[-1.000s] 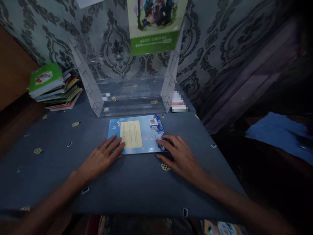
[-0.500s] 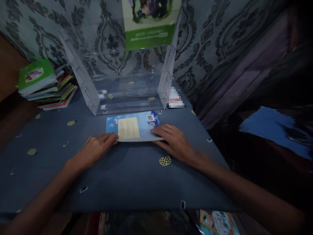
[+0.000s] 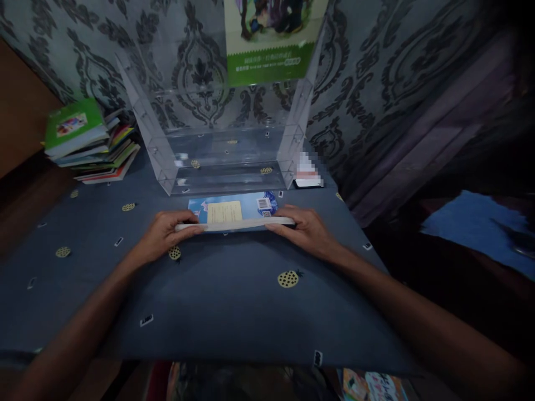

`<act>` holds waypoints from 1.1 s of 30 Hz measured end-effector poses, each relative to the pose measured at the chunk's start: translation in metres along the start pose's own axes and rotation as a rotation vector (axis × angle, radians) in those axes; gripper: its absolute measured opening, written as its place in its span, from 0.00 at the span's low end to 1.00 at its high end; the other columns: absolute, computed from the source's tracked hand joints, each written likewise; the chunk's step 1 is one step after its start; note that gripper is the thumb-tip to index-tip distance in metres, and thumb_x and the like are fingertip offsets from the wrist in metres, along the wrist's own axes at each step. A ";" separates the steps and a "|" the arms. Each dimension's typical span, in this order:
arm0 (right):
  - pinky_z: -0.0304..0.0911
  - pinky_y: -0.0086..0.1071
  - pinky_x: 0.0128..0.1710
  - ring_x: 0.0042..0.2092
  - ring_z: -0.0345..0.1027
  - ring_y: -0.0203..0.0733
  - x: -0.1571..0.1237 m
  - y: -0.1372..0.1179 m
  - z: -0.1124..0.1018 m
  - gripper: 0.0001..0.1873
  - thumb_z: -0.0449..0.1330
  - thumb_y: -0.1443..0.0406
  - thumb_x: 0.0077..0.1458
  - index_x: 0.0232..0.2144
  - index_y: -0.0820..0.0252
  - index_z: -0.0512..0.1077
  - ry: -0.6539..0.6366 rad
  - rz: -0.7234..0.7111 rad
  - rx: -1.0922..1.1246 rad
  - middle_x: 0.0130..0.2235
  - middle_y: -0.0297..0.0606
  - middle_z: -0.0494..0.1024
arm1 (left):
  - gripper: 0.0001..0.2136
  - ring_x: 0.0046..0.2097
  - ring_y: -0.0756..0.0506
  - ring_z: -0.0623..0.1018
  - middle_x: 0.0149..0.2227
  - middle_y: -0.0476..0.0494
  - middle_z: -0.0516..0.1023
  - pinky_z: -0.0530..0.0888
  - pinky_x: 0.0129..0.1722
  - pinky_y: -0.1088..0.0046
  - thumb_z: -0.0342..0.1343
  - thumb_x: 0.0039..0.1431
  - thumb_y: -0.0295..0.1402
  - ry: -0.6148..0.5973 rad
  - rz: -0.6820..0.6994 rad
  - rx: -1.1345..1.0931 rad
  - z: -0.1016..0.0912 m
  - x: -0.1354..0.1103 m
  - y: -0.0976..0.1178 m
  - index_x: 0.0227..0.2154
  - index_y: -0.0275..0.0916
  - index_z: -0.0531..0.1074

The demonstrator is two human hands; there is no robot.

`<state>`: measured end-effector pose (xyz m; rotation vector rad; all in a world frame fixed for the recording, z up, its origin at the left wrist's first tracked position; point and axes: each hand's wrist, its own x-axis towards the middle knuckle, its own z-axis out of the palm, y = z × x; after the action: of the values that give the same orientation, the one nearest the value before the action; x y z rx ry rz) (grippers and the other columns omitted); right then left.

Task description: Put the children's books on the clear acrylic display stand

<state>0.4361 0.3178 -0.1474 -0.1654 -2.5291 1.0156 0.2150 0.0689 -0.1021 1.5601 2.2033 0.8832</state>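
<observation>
A thin blue book (image 3: 249, 209) with a pale yellow text panel and a barcode is between my hands, its near edge tipped up off the cloth. My left hand (image 3: 170, 229) pinches its left end, thumb below and fingers on the upper face. At the opposite end my right hand (image 3: 305, 227) grips it the same way. Just beyond the book stands a clear acrylic rack (image 3: 225, 177) with several tiers. One green and cream book (image 3: 270, 61) leans in its top tier; the lower tiers show only the tablecloth through them.
A stack of books (image 3: 90, 142) stands at the back left. Right of the rack lies a blurred-out white and red item (image 3: 308, 172). The dark blue tablecloth (image 3: 234, 312) covers the table. Below its front edge more books (image 3: 371, 385) show. Blue cloth (image 3: 472, 228) lies at the right.
The book's near edge has been lifted and its face tilts away more. Both hands have moved from resting on its near corners to gripping its ends. The view has shifted slightly.
</observation>
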 end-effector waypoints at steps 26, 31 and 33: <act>0.53 0.27 0.22 0.25 0.56 0.34 -0.008 -0.074 0.019 0.19 0.60 0.53 0.59 0.21 0.58 0.68 -0.016 0.165 0.417 0.22 0.30 0.63 | 0.19 0.26 0.51 0.62 0.22 0.53 0.60 0.60 0.25 0.75 0.51 0.66 0.45 0.625 0.108 -0.074 -0.050 0.021 0.058 0.23 0.40 0.66; 0.66 0.31 0.34 0.35 0.68 0.39 -0.015 -0.107 0.047 0.16 0.63 0.52 0.59 0.37 0.59 0.77 -0.168 0.211 0.817 0.34 0.36 0.76 | 0.20 0.26 0.52 0.61 0.21 0.53 0.57 0.58 0.27 0.76 0.50 0.65 0.45 0.319 0.180 0.171 -0.084 0.064 0.098 0.21 0.38 0.65; 0.67 0.32 0.37 0.37 0.69 0.40 -0.016 -0.113 0.051 0.18 0.64 0.50 0.58 0.38 0.59 0.77 -0.156 0.243 0.908 0.35 0.37 0.77 | 0.20 0.26 0.52 0.61 0.21 0.53 0.56 0.57 0.28 0.75 0.52 0.64 0.44 0.208 0.180 0.235 -0.085 0.084 0.102 0.20 0.37 0.65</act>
<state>0.4338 0.1987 -0.1084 -0.1247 -1.9400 2.2154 0.2121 0.1435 0.0365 1.8760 2.4144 0.8994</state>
